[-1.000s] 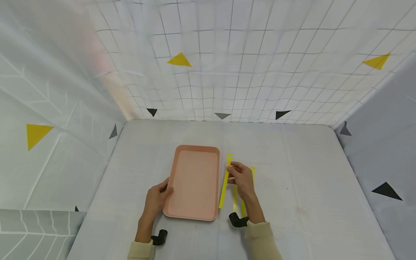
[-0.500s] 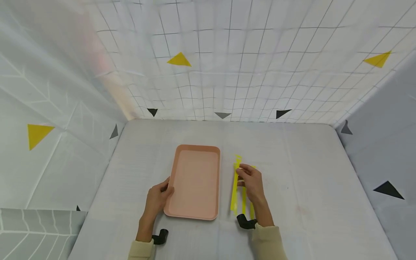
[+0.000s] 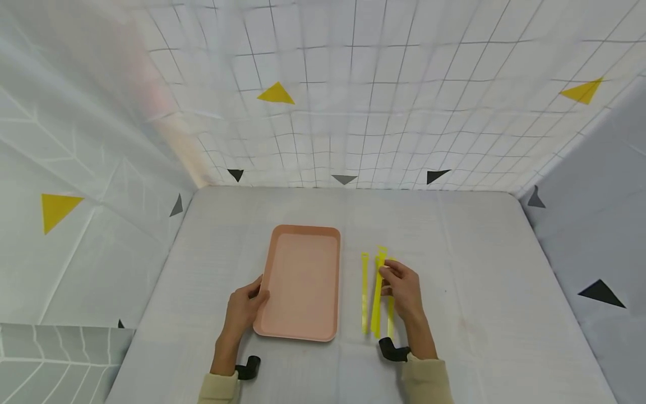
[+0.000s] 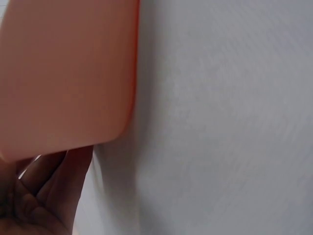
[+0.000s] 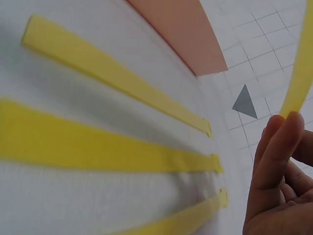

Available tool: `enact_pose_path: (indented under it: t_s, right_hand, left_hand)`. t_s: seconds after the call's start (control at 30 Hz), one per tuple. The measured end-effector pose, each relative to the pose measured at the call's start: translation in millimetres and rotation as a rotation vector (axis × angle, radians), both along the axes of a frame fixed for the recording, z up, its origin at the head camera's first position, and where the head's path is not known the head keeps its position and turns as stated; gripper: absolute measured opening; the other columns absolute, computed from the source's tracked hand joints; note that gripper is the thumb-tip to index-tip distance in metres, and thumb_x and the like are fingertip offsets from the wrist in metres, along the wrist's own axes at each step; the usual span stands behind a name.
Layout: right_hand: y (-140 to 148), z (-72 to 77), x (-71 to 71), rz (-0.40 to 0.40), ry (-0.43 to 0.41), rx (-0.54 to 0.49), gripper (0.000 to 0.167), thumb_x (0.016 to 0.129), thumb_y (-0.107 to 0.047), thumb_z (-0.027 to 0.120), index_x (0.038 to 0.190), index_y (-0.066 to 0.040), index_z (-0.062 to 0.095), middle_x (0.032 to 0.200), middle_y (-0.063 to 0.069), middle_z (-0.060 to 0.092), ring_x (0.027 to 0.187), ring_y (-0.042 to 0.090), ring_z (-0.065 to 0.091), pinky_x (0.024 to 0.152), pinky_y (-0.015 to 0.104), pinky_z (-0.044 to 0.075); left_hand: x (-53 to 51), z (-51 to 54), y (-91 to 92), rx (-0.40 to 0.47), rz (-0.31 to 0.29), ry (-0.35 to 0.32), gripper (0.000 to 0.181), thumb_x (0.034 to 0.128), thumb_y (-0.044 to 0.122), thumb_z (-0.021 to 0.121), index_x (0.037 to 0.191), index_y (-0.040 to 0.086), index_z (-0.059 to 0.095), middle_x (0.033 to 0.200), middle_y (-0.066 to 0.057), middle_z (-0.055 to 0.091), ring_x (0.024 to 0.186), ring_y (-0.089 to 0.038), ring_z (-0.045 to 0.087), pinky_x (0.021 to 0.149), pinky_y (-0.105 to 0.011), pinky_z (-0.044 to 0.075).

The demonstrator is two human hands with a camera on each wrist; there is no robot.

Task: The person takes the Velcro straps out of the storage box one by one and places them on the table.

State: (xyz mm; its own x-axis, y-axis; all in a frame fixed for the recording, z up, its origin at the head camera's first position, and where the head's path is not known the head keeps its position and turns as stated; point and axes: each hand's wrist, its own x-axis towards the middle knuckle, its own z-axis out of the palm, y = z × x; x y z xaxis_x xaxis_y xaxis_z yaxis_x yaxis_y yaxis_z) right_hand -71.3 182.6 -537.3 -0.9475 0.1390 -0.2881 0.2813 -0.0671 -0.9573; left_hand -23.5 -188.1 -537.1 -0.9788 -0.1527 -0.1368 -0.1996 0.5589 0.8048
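My left hand (image 3: 243,307) grips the left edge of a pink rectangular tray (image 3: 301,286), thumb over the rim; in the left wrist view its fingers (image 4: 71,176) reach under the tray (image 4: 68,83). To the tray's right, my right hand (image 3: 406,289) pinches a flat yellow strip (image 3: 382,256) with a small slotted end. In the right wrist view, thumb and finger hold this strip (image 5: 299,63) raised off the table. Three similar strips lie roughly side by side below: one nearest the tray (image 5: 117,76), a middle one (image 5: 112,144) and one farther right (image 5: 190,215).
A white cloth covers the table (image 3: 484,269). Behind it hangs a white sheet (image 3: 383,112) with grid lines and triangles; more sheets close off the left side (image 3: 96,252) and right side (image 3: 590,235). A black camera mount (image 3: 393,350) sticks out from the right wrist.
My right hand has moved right and slightly nearer with its yellow strip, from beside the tray to over the other strips. The left hand and tray stay put.
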Motion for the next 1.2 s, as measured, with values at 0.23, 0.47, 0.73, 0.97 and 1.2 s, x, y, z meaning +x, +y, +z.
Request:
enact_pose_path:
  t_s: [0.23,0.47,0.73,0.97,1.2]
  right_hand:
    - [14,-3.9,6.9,0.002,-0.011,0.083,0.036,0.095,-0.015,0.068,0.127,0.0,0.062,0.092,0.011,0.066,0.059,0.015,0.055,0.05,0.026,0.052]
    - [28,-6.7,9.7,-0.001,-0.022,0.131,0.038,0.096,-0.016,0.067,0.129,0.002,0.06,0.096,0.014,0.066,0.061,0.016,0.056,0.053,0.027,0.054]
    - [40,-14.0,10.0,-0.019,-0.009,0.225,0.035,0.096,-0.011,0.066,0.128,0.003,0.061,0.099,0.019,0.064,0.066,0.019,0.059,0.056,0.028,0.056]
    - [46,-20.6,10.0,0.002,-0.008,0.317,0.032,0.097,-0.009,0.063,0.126,0.004,0.061,0.1,0.022,0.064,0.064,0.019,0.057,0.053,0.026,0.053]
    - [47,-21.8,10.1,0.017,0.019,0.434,0.03,0.095,-0.007,0.064,0.122,0.006,0.063,0.096,0.021,0.066,0.059,0.019,0.058,0.048,0.026,0.051]
  left_hand:
    - [1.7,-0.6,1.1,-0.021,-0.006,0.04,0.048,0.0928,0.014,0.068,0.138,0.002,0.056,0.121,-0.023,0.065,0.11,-0.038,0.064,0.089,-0.051,0.052]
    - [1.8,0.2,1.6,0.001,-0.004,0.03,0.049,0.0933,0.015,0.068,0.139,0.002,0.054,0.123,-0.022,0.064,0.112,-0.036,0.063,0.09,-0.049,0.052]
    - [1.4,-0.9,1.0,-0.005,-0.008,0.02,0.05,0.0937,0.016,0.068,0.14,0.002,0.054,0.124,-0.022,0.064,0.112,-0.037,0.063,0.091,-0.049,0.051]
    - [2.8,-0.6,1.8,-0.019,-0.005,0.048,0.048,0.0928,0.012,0.068,0.138,0.001,0.056,0.12,-0.023,0.065,0.109,-0.038,0.064,0.088,-0.051,0.052]
    - [4.5,-1.2,2.0,-0.017,-0.007,0.054,0.047,0.094,0.015,0.067,0.137,0.001,0.056,0.12,-0.023,0.065,0.109,-0.039,0.064,0.088,-0.05,0.053]
